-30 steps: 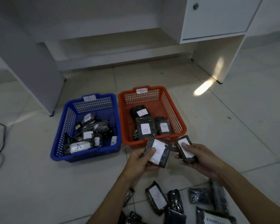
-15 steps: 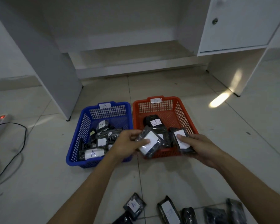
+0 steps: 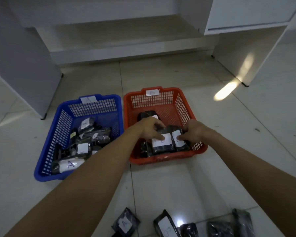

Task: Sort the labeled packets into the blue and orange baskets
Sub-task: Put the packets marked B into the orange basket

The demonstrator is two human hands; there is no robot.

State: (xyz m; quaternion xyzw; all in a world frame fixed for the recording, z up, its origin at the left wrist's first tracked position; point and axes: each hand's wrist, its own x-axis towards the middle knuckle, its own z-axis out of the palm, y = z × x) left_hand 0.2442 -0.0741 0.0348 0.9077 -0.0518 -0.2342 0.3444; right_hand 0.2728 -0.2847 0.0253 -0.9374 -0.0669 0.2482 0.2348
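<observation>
Both hands are down in the orange basket [image 3: 198, 147] right now. The left hand [image 3: 148, 128] grips a larger packet [image 3: 161, 142] with the thumb pressed on its white label, and the right hand [image 3: 193, 132] pinches a smaller packet [image 3: 178, 140] just beside it, thumb on that label too. Both packets sit low over the basket's near end, touching or nearly touching the pile beneath; whether they have been let go cannot be told.

The sort looks well underway but not finished. The blue basket [image 3: 46, 161], tagged A on its far rim, already holds a good heap of dark packets, one with a clear A [image 3: 69, 164] facing up. The orange basket, whose tag is too faint to read, holds fewer, with another dark packet [image 3: 148, 115] lying further back. Still waiting on the floor [image 3: 161, 185] at the near edge is a row of unsorted ones: a packet marked A [image 3: 125, 224], a packet marked B [image 3: 167, 227], and more dark packets [image 3: 217, 228] to the right whose labels do not show.

The packets themselves are black, glossy plastic wraps, soft-looking and crinkled, each with a white paper label carrying a handwritten letter. On the two in hand the writing is too blurred to read for certain.
</observation>
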